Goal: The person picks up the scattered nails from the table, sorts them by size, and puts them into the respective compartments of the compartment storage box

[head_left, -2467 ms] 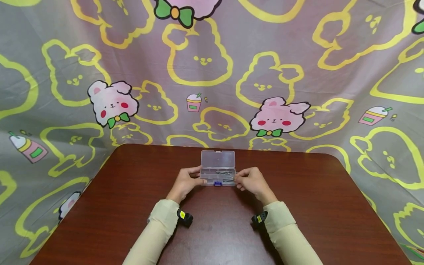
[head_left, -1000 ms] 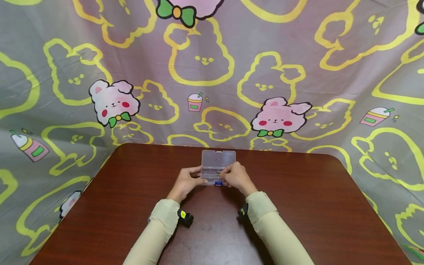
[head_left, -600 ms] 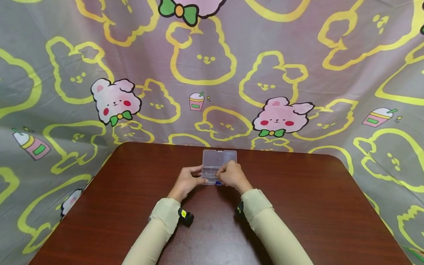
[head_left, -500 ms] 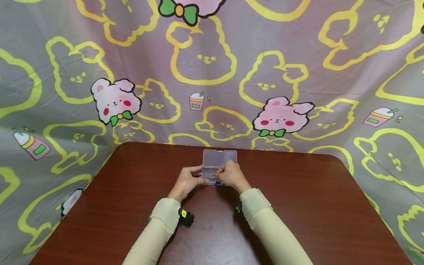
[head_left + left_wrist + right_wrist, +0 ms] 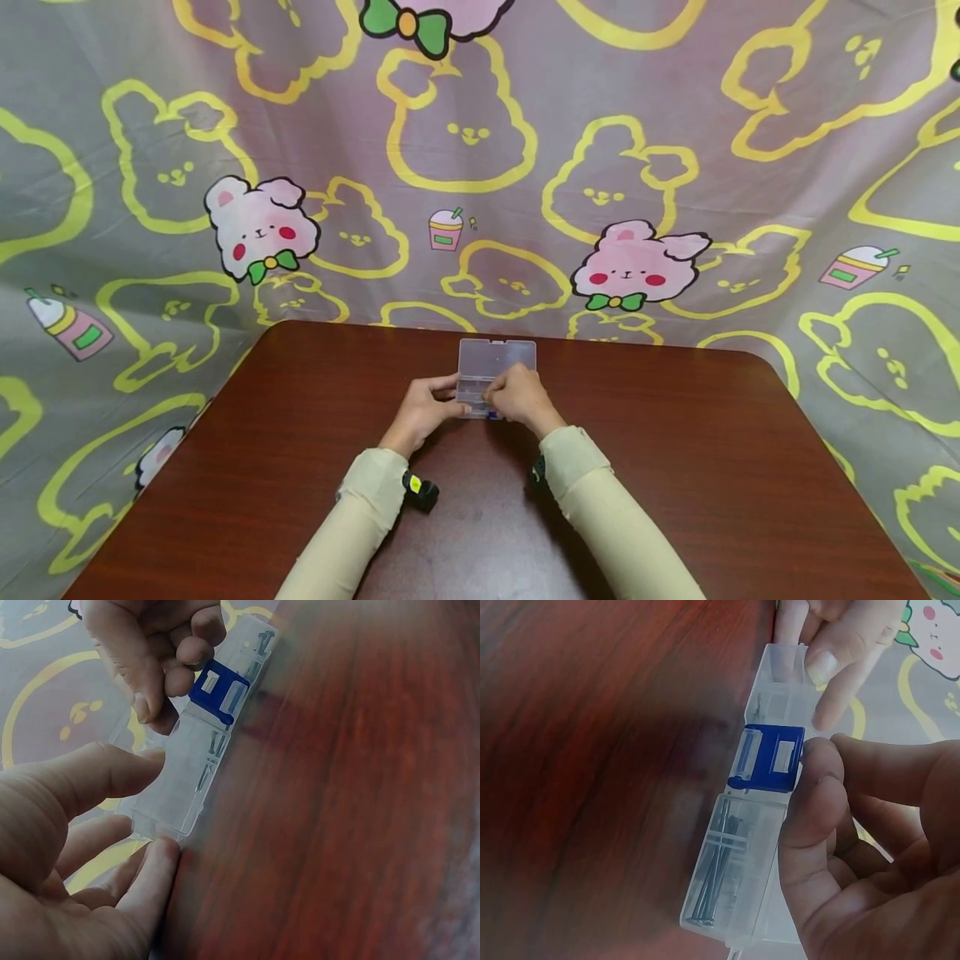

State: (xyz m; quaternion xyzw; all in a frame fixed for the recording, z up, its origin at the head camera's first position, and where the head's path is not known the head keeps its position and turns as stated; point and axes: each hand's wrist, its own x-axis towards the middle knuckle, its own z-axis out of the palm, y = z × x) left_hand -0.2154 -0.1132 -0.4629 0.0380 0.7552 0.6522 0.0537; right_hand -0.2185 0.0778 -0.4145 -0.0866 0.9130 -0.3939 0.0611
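A clear plastic compartment box [image 5: 495, 358] stands on the table with its lid raised at the back. My left hand [image 5: 423, 412] grips the box's left end between thumb and fingers. Over the middle of the box is my right hand [image 5: 521, 396], fingers curled, with thumb and index fingertips together just behind the blue latch [image 5: 776, 759]. I cannot tell whether the right fingertips hold something. Several long metal nails [image 5: 716, 874] lie in the right front compartment. A few thinner ones show through the wall left of the latch. The right hand hides part of the back compartments in the head view.
The box rests near the far side of a dark red-brown wooden table [image 5: 675, 458]. Right behind the table hangs a grey curtain [image 5: 495, 200] with a cartoon rabbit print. Black wrist cameras sit below both sleeves.
My right hand has moved from the box's right edge leftward to over its middle, and most recently slightly further left. The left hand keeps its grip on the box.
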